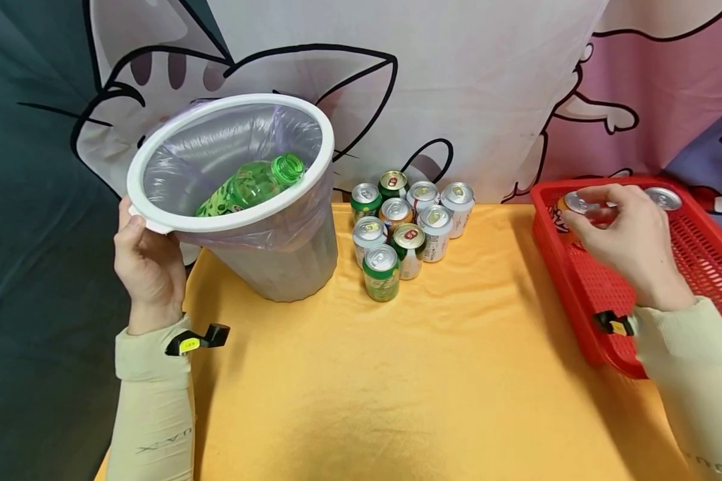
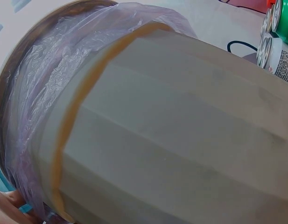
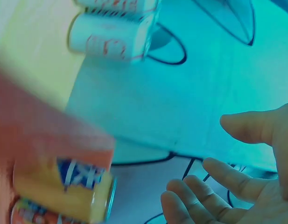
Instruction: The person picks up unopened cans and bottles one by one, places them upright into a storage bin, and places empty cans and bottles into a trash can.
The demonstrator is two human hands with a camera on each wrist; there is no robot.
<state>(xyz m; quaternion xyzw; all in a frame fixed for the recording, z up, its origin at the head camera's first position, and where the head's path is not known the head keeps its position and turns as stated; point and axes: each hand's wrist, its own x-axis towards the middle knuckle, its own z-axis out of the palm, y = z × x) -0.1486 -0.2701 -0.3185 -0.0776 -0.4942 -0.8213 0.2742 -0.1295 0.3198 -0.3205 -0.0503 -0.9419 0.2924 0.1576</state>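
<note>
My left hand (image 1: 150, 267) grips the white rim of a grey trash bin (image 1: 283, 264), thumb on the rim. The bin is tilted, its mouth toward me, and lined with a thin purplish bag. Inside lies a green plastic bottle (image 1: 253, 187), its capless neck near the rim. Over the red plastic basket (image 1: 556, 300) is my right hand (image 1: 632, 234), thumb and fingers apart, beside an orange drink can (image 1: 575, 202). In the right wrist view these fingers are spread with nothing between them, and the orange can (image 3: 55, 191) lies off to the lower left.
Several drink cans (image 1: 410, 244) stand grouped on the yellow tablecloth (image 1: 397, 381), right of the bin. Another can (image 1: 663, 198) is at the basket's far end. A cartoon-printed cloth (image 1: 487, 87) hangs behind the table.
</note>
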